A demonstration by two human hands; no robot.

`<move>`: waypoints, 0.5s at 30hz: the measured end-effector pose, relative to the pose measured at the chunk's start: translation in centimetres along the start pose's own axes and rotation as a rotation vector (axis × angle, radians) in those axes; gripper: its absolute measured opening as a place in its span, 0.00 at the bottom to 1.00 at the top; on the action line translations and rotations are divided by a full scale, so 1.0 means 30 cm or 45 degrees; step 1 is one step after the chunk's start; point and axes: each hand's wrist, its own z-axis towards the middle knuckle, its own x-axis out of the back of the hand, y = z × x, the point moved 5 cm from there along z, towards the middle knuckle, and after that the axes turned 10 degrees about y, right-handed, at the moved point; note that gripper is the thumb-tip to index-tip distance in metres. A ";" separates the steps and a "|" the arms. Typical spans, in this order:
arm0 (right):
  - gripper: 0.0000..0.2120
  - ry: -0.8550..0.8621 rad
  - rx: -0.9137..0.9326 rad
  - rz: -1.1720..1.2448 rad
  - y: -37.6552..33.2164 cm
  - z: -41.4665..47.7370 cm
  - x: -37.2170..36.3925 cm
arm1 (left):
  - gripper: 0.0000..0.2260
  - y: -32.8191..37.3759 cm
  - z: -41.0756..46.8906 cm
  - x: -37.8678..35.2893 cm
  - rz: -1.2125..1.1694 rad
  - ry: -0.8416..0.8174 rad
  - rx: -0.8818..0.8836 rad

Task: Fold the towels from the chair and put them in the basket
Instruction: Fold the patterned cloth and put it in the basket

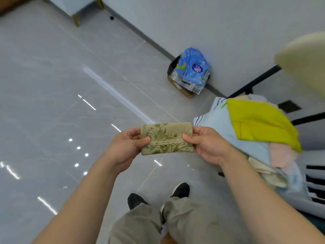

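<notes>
Two hands hold one towel between them, above the floor and in front of the person's legs. The left hand [126,147] pinches the left end of the folded towel [167,138], thumb pressed on its near face and fingers curled behind; the right hand [207,145] grips the right end the same way. This folded towel is olive-tan with a green leaf pattern and one scalloped trim line running across it, and it is stretched level into a small flat rectangle.

Just beside the right hand lies a heap of towels [219,127], still loose. Four colours can be counted in it: one light blue, one yellow-green towel [260,124] on top, one pink [281,155] and one cream [263,171]. Under the heap's near edge shows a white slatted object [314,182]; whether it is the basket cannot be told. Two black bars [255,81] cross behind the heap.

Below the hands stand two black shoes [181,189] under khaki trousers [140,224] on the glossy grey tile floor [52,85]. Well apart, by the wall, one blue plastic pack [191,67] sits in one open box [182,90].
</notes>
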 end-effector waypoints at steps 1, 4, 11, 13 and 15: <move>0.11 -0.014 0.004 -0.016 -0.081 -0.089 -0.047 | 0.13 0.094 -0.093 0.007 0.011 0.006 -0.009; 0.10 -0.033 0.023 -0.036 -0.300 -0.342 -0.170 | 0.13 0.340 -0.360 0.034 0.045 0.004 -0.016; 0.15 -0.112 0.137 -0.110 -0.601 -0.584 -0.410 | 0.14 0.694 -0.636 0.147 0.014 0.008 -0.134; 0.14 -0.132 0.154 -0.129 -0.650 -0.566 -0.462 | 0.15 0.754 -0.627 0.175 0.001 0.003 -0.139; 0.13 -0.145 0.175 -0.134 -0.708 -0.520 -0.510 | 0.14 0.826 -0.592 0.198 0.001 -0.002 -0.157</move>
